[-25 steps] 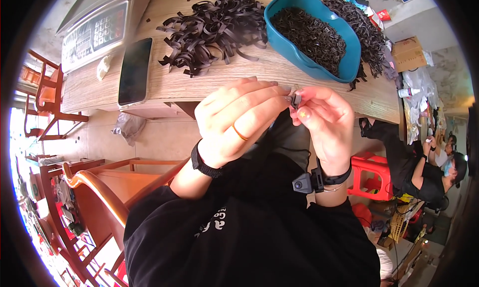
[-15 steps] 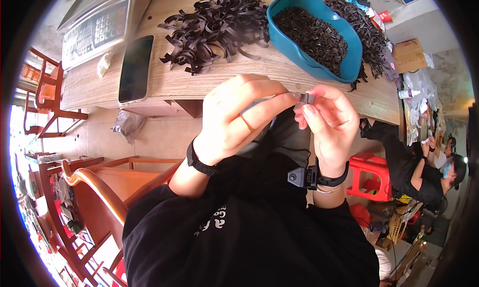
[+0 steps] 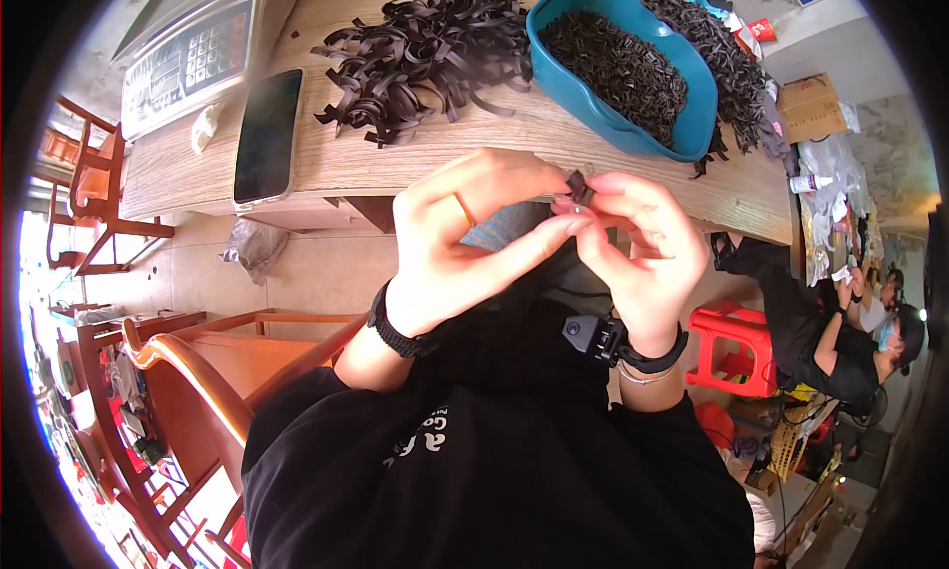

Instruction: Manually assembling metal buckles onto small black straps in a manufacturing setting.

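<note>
My left hand (image 3: 450, 238) and my right hand (image 3: 647, 238) meet in front of the table's near edge. Their fingertips pinch a small dark-brown folded strip (image 3: 577, 184) between them, partly hidden by the fingers. Beyond them stands a teal plastic basin (image 3: 618, 139) holding many short dark pieces. To its left lies a loose heap of longer dark-brown ribbon-like strips (image 3: 415, 55). Another heap of short dark pieces (image 3: 727, 65) lies on the table to the right of the basin.
On the wooden table (image 3: 336, 159) a dark phone (image 3: 268, 139) and a scale with a keypad (image 3: 193, 65) sit at left, by a crumpled white tissue (image 3: 206, 129). A red stool (image 3: 732, 347) stands on the right; wooden chairs (image 3: 188, 371) at left. A co-worker (image 3: 855, 347) sits farther right.
Both hands have turned and the pinched piece has shifted slightly left. My left thumb has come into view, meeting the right fingertips. The right wrist has rotated a little.
</note>
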The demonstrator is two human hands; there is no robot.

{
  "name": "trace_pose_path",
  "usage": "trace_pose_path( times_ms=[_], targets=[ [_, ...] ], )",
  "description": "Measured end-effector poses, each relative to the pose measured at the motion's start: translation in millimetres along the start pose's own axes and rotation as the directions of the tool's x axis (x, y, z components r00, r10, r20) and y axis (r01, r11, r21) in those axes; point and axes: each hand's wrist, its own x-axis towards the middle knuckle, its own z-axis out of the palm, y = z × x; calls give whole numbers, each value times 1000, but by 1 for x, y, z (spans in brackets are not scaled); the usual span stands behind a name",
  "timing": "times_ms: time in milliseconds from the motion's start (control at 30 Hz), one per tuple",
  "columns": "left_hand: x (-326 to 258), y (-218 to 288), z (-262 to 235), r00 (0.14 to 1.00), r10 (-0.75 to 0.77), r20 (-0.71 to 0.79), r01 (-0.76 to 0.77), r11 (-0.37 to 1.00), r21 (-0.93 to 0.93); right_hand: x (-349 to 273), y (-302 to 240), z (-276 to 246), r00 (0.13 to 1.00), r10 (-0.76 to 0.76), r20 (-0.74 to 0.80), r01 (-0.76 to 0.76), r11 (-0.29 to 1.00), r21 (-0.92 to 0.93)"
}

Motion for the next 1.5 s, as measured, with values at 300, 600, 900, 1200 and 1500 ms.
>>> trace_pose_path(
  times_ms=[300,600,900,1200,1500],
  targets=[
    [-8,-3,8,971,-3,-239,8,1000,22,-2,-2,6,1000,1,0,-1,1000,-8],
    [5,9,-15,943,298,146,-326,915,239,-7,-3,0,997,-77,-17,79,991,108],
    [6,6,-15,904,362,227,-413,878,242,-6,-5,-2,995,-102,22,98,986,133],
    [9,8,-21,876,353,328,-453,835,311,-2,-7,-1,986,-163,47,165,985,-47],
    [17,5,-25,898,332,287,-347,938,1,-7,-8,-4,992,43,118,-88,908,409]
  ],
)
